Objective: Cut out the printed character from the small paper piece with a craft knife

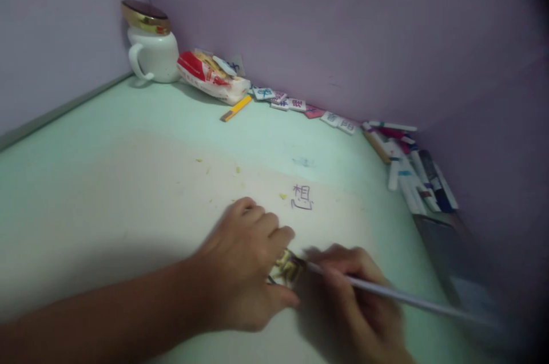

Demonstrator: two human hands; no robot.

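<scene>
My left hand (251,264) is closed round a small flat piece (286,266) with yellow and dark marks, held down near the table's front. Most of that piece is hidden behind my fingers. In my right hand (364,295) is a long thin grey-white tool (398,294), gripped like a pen. Its dark tip meets the right side of the small piece; motion blur hides whether it is a brush or a blade. Just beyond my hands, a purple written character (302,197) shows on the pale surface, with yellow crumbs (238,170) scattered about.
A white mug (156,55) with a gold-rimmed lid stands back left, beside a red-and-white packet (214,78). A yellow strip (236,108) lies before small tiles with characters (297,105) along the wall. Several markers (412,178) and a dark flat object (441,249) lie right.
</scene>
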